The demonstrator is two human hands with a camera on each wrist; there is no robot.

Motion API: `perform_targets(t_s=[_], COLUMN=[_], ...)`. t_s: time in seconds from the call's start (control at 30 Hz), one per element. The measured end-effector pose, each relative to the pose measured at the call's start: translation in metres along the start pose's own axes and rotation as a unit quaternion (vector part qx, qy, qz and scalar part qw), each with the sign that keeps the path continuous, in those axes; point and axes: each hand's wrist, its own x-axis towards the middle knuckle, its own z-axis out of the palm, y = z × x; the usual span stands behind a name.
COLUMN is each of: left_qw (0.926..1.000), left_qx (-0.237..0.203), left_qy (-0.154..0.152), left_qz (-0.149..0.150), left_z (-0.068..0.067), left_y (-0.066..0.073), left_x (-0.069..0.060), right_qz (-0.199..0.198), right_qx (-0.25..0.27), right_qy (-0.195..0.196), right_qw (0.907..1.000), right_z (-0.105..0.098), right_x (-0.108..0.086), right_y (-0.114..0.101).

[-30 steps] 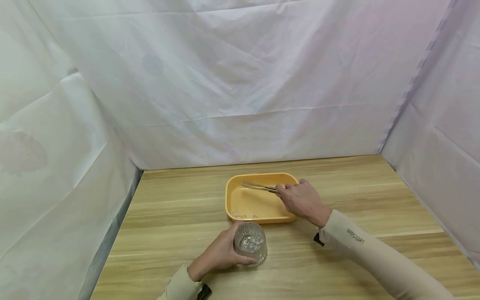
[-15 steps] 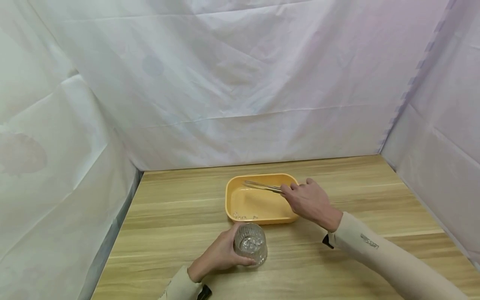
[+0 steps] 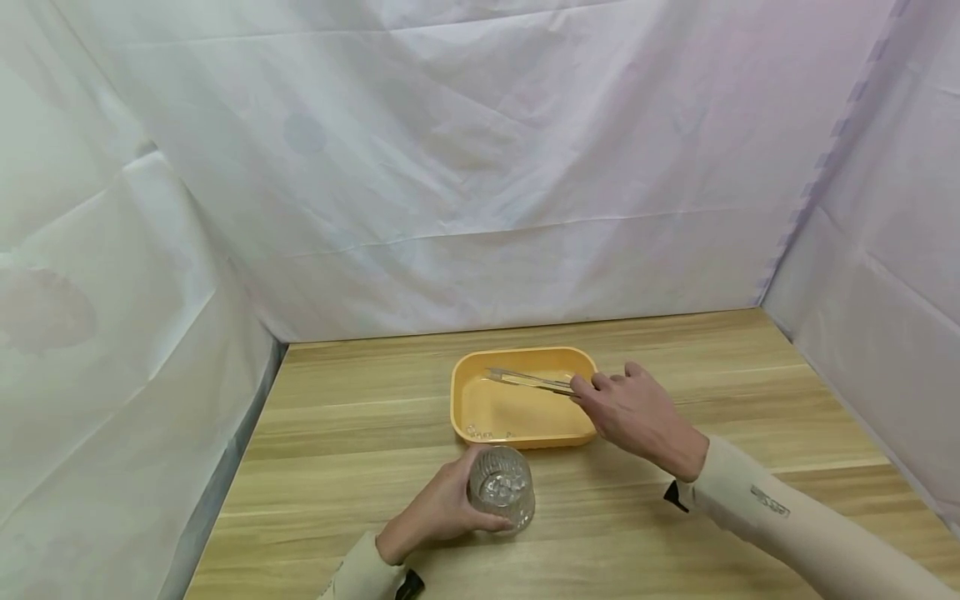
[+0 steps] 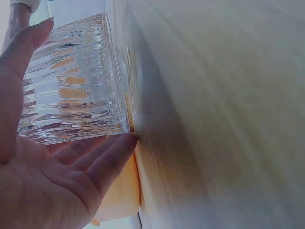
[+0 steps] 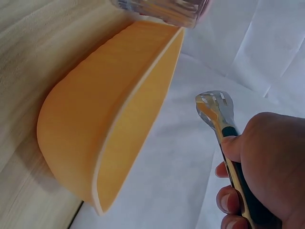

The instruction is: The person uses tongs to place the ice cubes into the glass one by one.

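Note:
My left hand (image 3: pixel 446 502) grips a clear ribbed glass (image 3: pixel 508 487) that stands on the table, thumb on its near side. Clear, shiny pieces show inside the glass. In the left wrist view the fingers lie along the ribbed wall of the glass (image 4: pixel 76 86). My right hand (image 3: pixel 633 414) holds metal tongs (image 3: pixel 528 381) with dark grips over a yellow plastic basin (image 3: pixel 459 392). The right wrist view shows the tongs (image 5: pixel 221 121) raised above the rim of the basin (image 5: pixel 90 109), their slotted tips near each other and nothing seen between them.
Several small clear pieces (image 3: pixel 480 434) lie in the basin's near left corner. Wood-grain table (image 3: pixel 337 417) surrounds the basin and glass. White cloth (image 3: pixel 480 167) hangs behind the table and at both sides.
My right hand has moved right and slightly nearer with the tongs, whose arms now stand a little wider apart. The left hand, glass and basin have stayed in place.

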Motion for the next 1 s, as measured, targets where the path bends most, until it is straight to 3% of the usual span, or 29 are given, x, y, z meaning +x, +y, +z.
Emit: perform_targets(t_s=[0.6,1.0], left_qw=[0.9999,0.9999], left_qx=[-0.005,-0.010], left_qy=[-0.001,-0.008], left_qz=[0.010,0.006], left_z=[0.001,0.001], left_y=[0.000,0.000], left_x=[0.002,0.003], right_qz=[-0.013,-0.016], right_qx=[0.004,0.028], right_qy=[0.054,0.036], right_qw=[0.9984,0.9988], right_z=[-0.023,-0.044], right_x=[-0.018,-0.037], right_y=[-0.011,-0.027])
